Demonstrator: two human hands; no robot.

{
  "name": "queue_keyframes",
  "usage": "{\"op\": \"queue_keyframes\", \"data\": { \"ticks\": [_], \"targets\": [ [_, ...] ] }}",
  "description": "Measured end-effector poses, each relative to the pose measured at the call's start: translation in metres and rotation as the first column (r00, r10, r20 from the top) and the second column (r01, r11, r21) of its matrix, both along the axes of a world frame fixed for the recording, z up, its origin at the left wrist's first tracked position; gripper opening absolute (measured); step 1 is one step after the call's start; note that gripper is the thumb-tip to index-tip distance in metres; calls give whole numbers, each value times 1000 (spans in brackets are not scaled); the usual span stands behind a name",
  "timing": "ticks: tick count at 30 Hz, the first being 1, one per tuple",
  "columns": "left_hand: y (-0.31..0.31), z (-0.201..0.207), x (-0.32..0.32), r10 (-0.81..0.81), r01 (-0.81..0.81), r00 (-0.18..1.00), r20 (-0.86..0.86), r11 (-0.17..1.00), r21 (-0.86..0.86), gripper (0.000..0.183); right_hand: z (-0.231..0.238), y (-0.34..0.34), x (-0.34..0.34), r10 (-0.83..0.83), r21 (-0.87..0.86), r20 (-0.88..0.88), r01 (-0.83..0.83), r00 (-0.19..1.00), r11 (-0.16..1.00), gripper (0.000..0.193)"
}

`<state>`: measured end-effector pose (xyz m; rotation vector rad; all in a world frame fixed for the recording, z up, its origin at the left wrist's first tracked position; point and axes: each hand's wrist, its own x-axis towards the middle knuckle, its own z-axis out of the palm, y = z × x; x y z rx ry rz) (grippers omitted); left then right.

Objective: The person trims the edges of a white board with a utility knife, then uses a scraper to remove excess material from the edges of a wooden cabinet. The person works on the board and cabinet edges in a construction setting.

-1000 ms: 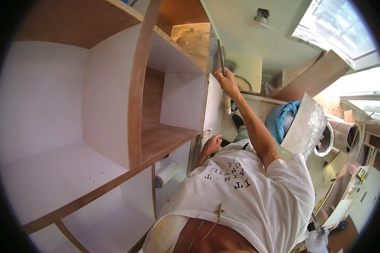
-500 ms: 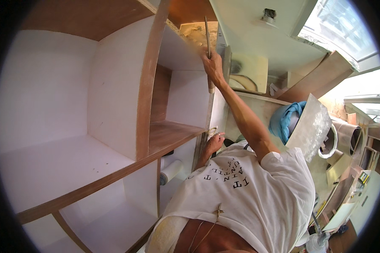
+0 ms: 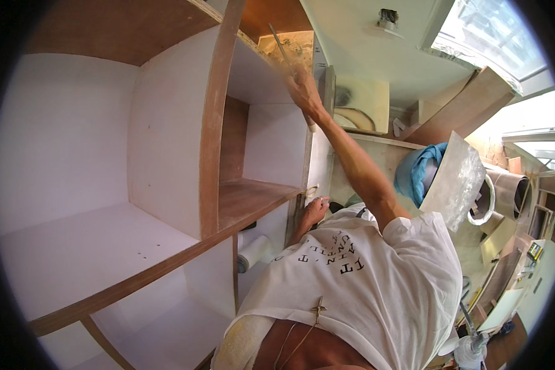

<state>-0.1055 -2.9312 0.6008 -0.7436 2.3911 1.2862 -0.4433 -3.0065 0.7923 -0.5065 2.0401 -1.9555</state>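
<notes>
My right hand reaches far up along the cabinet's right edge, its fingers wrapped around a long, narrow file-like tool. The tool's thin end points up and left, and its pale lower end sticks out below my wrist. Motion blurs my fingers, and whether the tool touches the cabinet's upper front edge I cannot tell. My left hand is low, beside the cabinet's side panel and close to my shirt. Its fingers are loosely bent and partly apart, with nothing visible in them. A small pale loop is just above it.
White-lined cabinet compartments with brown wooden edges fill the left. A clear-wrapped roll lies in a lower one. To the right are a blue cloth, a grey sheet, a leaning board and a window.
The tool has swung from nearly upright to slanting, its upper end now further left. My right hand has shifted slightly left and down; my left hand stays in about the same place.
</notes>
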Motion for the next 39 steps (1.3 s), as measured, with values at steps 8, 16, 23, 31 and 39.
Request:
{"op": "queue_keyframes", "data": {
  "ticks": [8,16,23,31,39],
  "targets": [
    [-18,-15,-14,93,-93,996,3,993,67,39,7,1,8,-82,-87,-9,81,997,993,25],
    [-4,14,-1,27,-29,993,112,999,14,41,6,-1,5,-92,-89,-44,88,995,992,24],
    [-2,11,-5,-18,18,1000,26,1000,13,40,-5,-13,-6,-76,54,-294,96,953,994,25],
    [-14,-4,-19,44,-47,997,71,998,36,36,39,20,32,68,-221,140,-36,988,975,33],
    [-3,-1,-10,-32,33,997,66,999,-7,40,89,25,82,252,-356,137,-190,958,915,56]
  ]
}}
